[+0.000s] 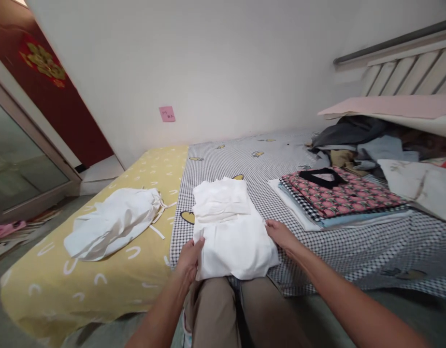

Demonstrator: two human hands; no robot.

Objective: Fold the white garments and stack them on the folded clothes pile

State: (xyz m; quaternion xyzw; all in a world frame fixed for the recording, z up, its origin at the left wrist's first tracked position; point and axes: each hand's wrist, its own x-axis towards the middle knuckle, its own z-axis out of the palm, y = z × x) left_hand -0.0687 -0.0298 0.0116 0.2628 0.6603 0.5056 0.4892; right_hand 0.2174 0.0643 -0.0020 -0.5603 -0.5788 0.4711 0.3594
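Observation:
A white cloth garment lies partly folded on the bed in front of me, its near end hanging at the bed's edge by my knees. Its far part is gathered into a smaller folded layer; the exact kind of garment cannot be made out. My left hand pinches its left edge, thumb on top and the other fingers mostly hidden below. At the opposite edge, my right hand is closed on the cloth, fingertips partly tucked under. Left of it rests a bunched white cloth bag with strings at one end.
To the right is a stack of folded clothes, topped by a pink-patterned garment with a dark collar. Behind it sits a heap of loose clothes under a pink board. A radiator and wall bound the bed.

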